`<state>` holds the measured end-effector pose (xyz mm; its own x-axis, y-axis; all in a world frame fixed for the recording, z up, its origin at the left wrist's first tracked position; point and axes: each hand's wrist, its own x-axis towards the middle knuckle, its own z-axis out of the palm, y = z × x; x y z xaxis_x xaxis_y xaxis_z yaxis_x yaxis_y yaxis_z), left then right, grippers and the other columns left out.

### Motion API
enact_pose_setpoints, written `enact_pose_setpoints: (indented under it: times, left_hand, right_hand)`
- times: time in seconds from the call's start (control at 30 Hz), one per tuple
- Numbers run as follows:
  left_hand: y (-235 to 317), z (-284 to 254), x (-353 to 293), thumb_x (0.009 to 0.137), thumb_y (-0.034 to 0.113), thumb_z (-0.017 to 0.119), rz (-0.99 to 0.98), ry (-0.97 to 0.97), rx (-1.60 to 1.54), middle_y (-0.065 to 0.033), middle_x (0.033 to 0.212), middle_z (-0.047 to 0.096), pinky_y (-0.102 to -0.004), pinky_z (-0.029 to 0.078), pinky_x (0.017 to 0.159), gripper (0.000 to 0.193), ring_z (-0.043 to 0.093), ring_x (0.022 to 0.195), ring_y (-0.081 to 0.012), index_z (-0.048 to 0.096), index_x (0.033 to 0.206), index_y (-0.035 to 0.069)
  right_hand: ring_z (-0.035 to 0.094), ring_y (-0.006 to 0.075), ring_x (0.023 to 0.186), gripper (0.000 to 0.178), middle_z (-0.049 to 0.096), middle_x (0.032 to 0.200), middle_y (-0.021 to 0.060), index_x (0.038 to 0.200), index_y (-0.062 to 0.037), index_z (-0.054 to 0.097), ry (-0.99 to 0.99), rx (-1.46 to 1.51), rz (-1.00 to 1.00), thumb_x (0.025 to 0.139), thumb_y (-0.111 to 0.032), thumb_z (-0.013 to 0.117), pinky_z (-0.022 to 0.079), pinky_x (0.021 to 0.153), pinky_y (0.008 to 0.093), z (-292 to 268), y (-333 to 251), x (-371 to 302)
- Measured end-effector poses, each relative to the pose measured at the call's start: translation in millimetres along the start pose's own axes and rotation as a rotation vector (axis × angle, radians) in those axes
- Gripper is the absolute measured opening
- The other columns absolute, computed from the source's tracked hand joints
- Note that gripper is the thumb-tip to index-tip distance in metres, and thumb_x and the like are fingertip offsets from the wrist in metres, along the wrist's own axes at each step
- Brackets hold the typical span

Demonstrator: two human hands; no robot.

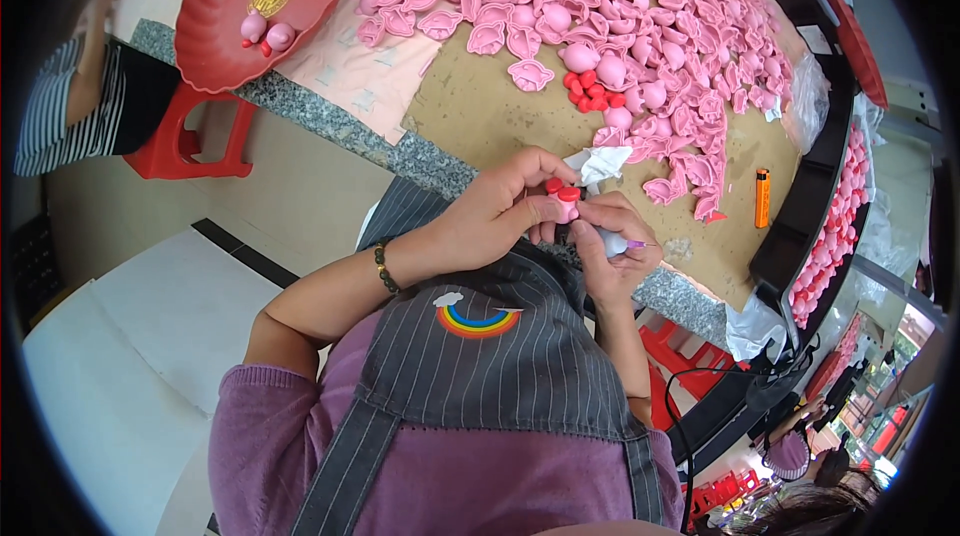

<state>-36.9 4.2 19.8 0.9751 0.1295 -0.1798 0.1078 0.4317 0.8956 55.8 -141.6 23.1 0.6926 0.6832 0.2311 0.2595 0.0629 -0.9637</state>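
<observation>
Just over the table's near edge, my left hand (500, 206) pinches a small pink plastic toy part (566, 211) with red knobs on top. My right hand (622, 254) has its thumb and a finger at the other side of the same part. Tucked in the right hand is a small pale bottle (612, 242) with a thin purple tip, mostly covered by the fingers. Past my fingertips lies a crumpled white tissue (603, 164). Beyond it several loose red pieces (592, 92) sit against a large heap of pink shell-like plastic parts (600, 11).
A red scalloped tray (215, 46) with a few pink and red pieces stands at the left. An orange lighter (763, 198) lies on the brown board at right. Along the right side, a black tray (768, 266) holds many pink and red pieces. A red stool (190, 151) stands below the left tray.
</observation>
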Motion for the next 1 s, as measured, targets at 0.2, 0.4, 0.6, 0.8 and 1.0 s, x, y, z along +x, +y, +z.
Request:
enact_pose_setpoints:
  times: [0.2,0.4,0.6,0.8,1.0]
  left_hand:
    - [2.0,2.4,0.4,0.090,0.002,0.049,-0.008,0.022,0.027,-0.0051,0.092,0.057,-0.0212,0.047,0.064,0.023,0.056,0.072,-0.0085,0.055,0.112,0.000]
    - [6.5,0.7,7.2,0.086,-0.007,0.048,0.275,0.037,0.338,-0.0101,0.105,0.056,-0.0234,0.049,0.074,0.023,0.058,0.088,-0.0128,0.059,0.106,-0.001]
    - [6.2,-0.3,9.9,0.085,-0.008,0.048,0.193,0.006,0.293,-0.0108,0.107,0.056,-0.0241,0.049,0.078,0.025,0.057,0.093,-0.0136,0.059,0.106,-0.001]
    - [3.4,-0.7,9.7,0.086,-0.008,0.047,0.175,0.010,0.248,-0.0101,0.107,0.056,-0.0236,0.049,0.078,0.026,0.057,0.092,-0.0127,0.058,0.107,0.000]
    - [0.1,1.1,8.7,0.086,-0.008,0.047,0.188,0.006,0.234,-0.0096,0.107,0.056,-0.0229,0.049,0.076,0.025,0.058,0.089,-0.0116,0.058,0.106,0.000]
  right_hand:
    - [0.056,0.0151,0.063,0.011,0.061,0.075,0.0128,0.083,0.0056,0.061,0.062,0.076,0.062,0.072,0.010,0.060,0.043,0.056,0.0240,0.8,3.7,-5.8]
    - [0.055,0.0123,0.059,0.005,0.059,0.079,0.0149,0.081,0.0066,0.058,0.053,0.047,0.011,0.077,0.009,0.058,0.046,0.050,0.0219,-0.5,9.6,-5.3]
    - [0.056,0.0124,0.059,0.005,0.058,0.078,0.0141,0.079,0.0057,0.056,0.051,0.058,0.019,0.077,0.010,0.057,0.047,0.049,0.0221,0.0,10.1,-3.9]
    - [0.057,0.0135,0.064,0.010,0.061,0.074,0.0105,0.078,0.0038,0.058,0.114,0.148,0.115,0.073,0.012,0.059,0.045,0.059,0.0237,0.4,8.7,-3.4]
    - [0.057,0.0136,0.066,0.011,0.061,0.074,0.0105,0.079,0.0038,0.059,0.094,0.117,0.090,0.073,0.012,0.060,0.045,0.060,0.0238,0.0,7.5,-7.1]
